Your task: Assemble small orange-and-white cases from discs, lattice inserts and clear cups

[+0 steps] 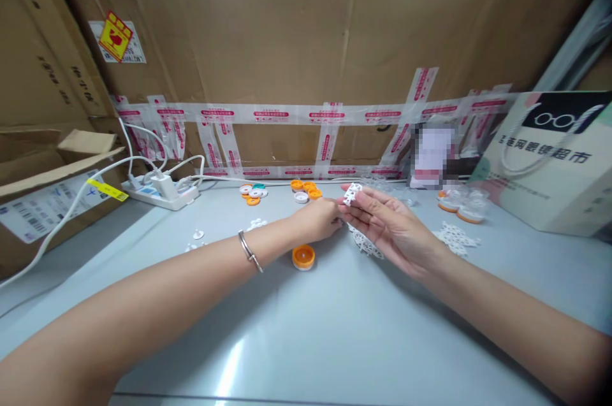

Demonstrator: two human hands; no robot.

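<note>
My right hand [389,221] is raised over the middle of the table, thumb and fingers pinching a small white openwork plastic piece [352,193]. Beside it, the fingers of my left hand [321,220] are curled closed near the right fingertips; whatever they hold is hidden. Under my right hand lies a pile of white lattice-like plastic parts [366,244], partly covered by the fingers. An orange round cup-like part with a white base [303,257] stands just in front of my left wrist.
Orange and white round parts [306,189] and a mixed group of discs [253,193] lie farther back. More white lattice parts [454,238] and clear-topped orange-based pieces [466,207] are at right, by a paper bag [540,183]. A power strip [165,192] with cables and a cardboard box [52,202] stand left.
</note>
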